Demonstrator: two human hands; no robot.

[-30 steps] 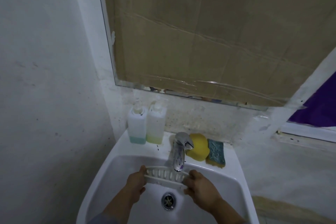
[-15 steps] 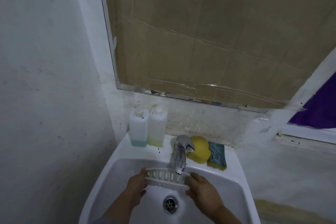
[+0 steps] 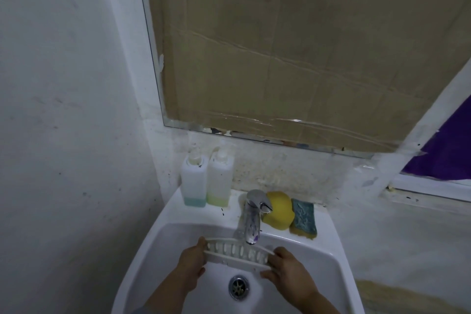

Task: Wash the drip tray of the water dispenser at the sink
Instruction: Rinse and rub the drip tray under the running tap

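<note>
Nearest the camera, the left hand (image 3: pixel 190 266) and the right hand (image 3: pixel 286 271) each grip one end of the white slotted drip tray (image 3: pixel 237 253), fingers (image 3: pixel 279 252) clamped over its short edges, holding it level above the basin of the sink (image 3: pixel 339 262) and straight under the spout of the chrome tap (image 3: pixel 252 219). Below the tray sits the metal drain (image 3: pixel 239 287). Whether water is running I cannot tell; no clear stream shows. The step in hand looks like rinsing, or getting ready to rinse, so the washing seems at an early stage. The next move probably calls for freeing one hand to lift the tap lever or fetch a sponge while the other steadies the tray. On the sink's back ledge, right of the tap, lie a yellow sponge (image 3: pixel 279 213) and a teal scouring pad (image 3: pixel 303 216). Left of the tap stand two translucent pump bottles, touching: the left bottle (image 3: pixel 193 181) holds a shallow layer of blue-green liquid, the right bottle (image 3: pixel 220 181) a shallow layer of yellow-green. Behind, cardboard (image 3: pixel 293 46) covers the mirror.
</note>
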